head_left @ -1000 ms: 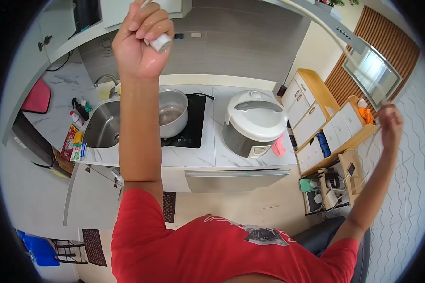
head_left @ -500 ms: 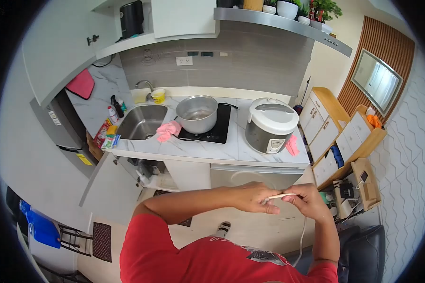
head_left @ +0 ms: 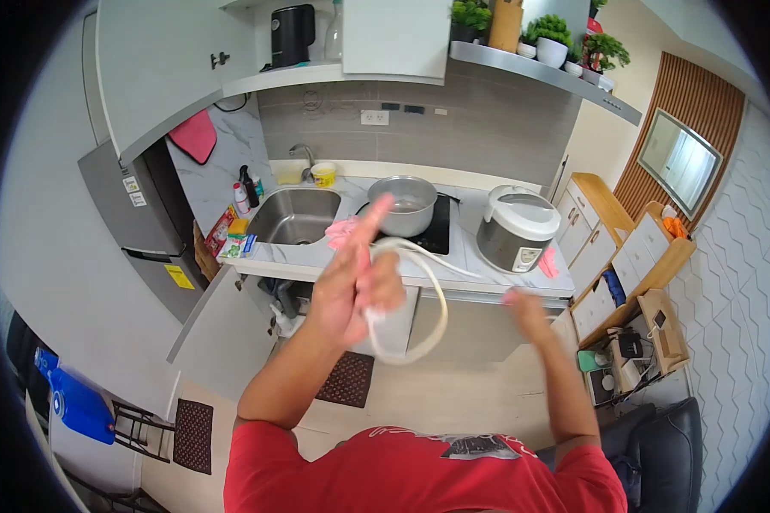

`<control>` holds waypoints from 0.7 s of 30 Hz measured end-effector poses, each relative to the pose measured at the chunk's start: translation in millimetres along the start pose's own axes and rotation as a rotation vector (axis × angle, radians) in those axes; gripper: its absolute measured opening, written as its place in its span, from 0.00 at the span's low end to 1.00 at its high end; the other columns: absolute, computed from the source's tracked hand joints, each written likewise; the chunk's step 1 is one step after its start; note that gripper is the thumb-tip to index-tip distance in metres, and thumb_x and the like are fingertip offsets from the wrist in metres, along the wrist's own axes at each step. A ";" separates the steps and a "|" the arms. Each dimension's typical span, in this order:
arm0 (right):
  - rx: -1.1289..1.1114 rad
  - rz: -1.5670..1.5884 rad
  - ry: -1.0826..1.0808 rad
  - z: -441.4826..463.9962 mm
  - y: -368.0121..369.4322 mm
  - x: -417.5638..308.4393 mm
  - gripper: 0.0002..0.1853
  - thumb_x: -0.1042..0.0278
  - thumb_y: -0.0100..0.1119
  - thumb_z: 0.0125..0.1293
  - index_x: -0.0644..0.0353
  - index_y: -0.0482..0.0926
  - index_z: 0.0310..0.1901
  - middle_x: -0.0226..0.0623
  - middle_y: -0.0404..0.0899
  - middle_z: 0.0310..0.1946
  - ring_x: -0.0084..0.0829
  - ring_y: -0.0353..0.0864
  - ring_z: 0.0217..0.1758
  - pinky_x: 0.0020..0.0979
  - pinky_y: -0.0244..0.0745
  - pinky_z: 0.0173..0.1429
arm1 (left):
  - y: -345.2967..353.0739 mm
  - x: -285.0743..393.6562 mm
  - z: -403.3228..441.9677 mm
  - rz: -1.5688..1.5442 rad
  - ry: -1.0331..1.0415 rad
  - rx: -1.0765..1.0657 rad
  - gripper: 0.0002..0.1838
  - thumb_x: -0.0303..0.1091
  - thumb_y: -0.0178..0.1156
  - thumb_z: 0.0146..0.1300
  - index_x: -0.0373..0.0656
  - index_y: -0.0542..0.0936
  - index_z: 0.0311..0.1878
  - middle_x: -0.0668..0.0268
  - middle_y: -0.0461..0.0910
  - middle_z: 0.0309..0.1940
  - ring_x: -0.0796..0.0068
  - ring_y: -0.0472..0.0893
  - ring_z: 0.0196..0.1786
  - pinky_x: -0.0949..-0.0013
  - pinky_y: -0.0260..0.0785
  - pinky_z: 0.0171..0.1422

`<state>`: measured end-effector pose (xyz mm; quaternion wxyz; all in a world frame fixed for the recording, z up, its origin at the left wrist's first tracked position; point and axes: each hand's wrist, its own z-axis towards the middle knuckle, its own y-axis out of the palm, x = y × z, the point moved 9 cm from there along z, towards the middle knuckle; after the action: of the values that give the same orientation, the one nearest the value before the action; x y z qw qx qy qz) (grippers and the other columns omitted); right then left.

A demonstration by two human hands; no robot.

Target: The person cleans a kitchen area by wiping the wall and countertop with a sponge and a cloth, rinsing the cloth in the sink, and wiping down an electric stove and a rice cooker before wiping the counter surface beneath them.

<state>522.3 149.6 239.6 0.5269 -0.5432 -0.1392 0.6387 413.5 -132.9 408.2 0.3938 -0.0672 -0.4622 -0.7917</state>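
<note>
White cord (head_left: 442,308) loops before the marble-patterned kitchen counter (head_left: 464,241).

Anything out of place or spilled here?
Two doors stand open: the lower cabinet door below the sink and the upper cabinet door left of the kettle. Odd because they jut out unattended. No spill visible.

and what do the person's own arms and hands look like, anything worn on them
The left hand and right hand look ungloved, though motion blur hides finer detail. Both short sleeves are red, like the rest of the T-shirt, which bears white lettering and a dark print.
</note>
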 end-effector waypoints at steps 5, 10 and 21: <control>-0.680 0.317 -0.229 -29.2 194.3 -178.1 0.16 0.54 0.48 0.66 0.58 0.78 0.33 0.44 0.79 0.27 0.44 0.77 0.32 0.39 0.71 0.40 | -101.6 13.5 -32.6 1.761 0.189 0.098 0.35 0.40 0.49 0.67 0.47 0.46 0.72 0.63 0.67 0.22 0.69 0.71 0.25 0.66 0.62 0.29; -0.588 0.188 -0.320 45.3 162.6 -263.9 0.17 0.54 0.56 0.63 0.61 0.74 0.26 0.35 0.71 0.15 0.28 0.70 0.19 0.35 0.67 0.27 | -146.1 6.7 -119.8 1.606 -0.414 -0.138 0.37 0.45 0.50 0.66 0.53 0.42 0.72 0.64 0.68 0.18 0.74 0.69 0.20 0.71 0.61 0.25; -1.070 0.225 -0.031 -49.6 403.8 -280.5 0.20 0.52 0.44 0.67 0.64 0.74 0.40 0.45 0.74 0.26 0.40 0.77 0.28 0.40 0.73 0.32 | -162.2 261.9 -153.6 1.390 0.570 0.694 0.30 0.38 0.51 0.65 0.48 0.56 0.69 0.69 0.66 0.17 0.77 0.66 0.17 0.72 0.61 0.23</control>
<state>312.5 -265.1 71.8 0.1034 -0.7376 -0.3933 0.5391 163.6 -357.8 334.7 0.8941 -0.0089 -0.4156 -0.1666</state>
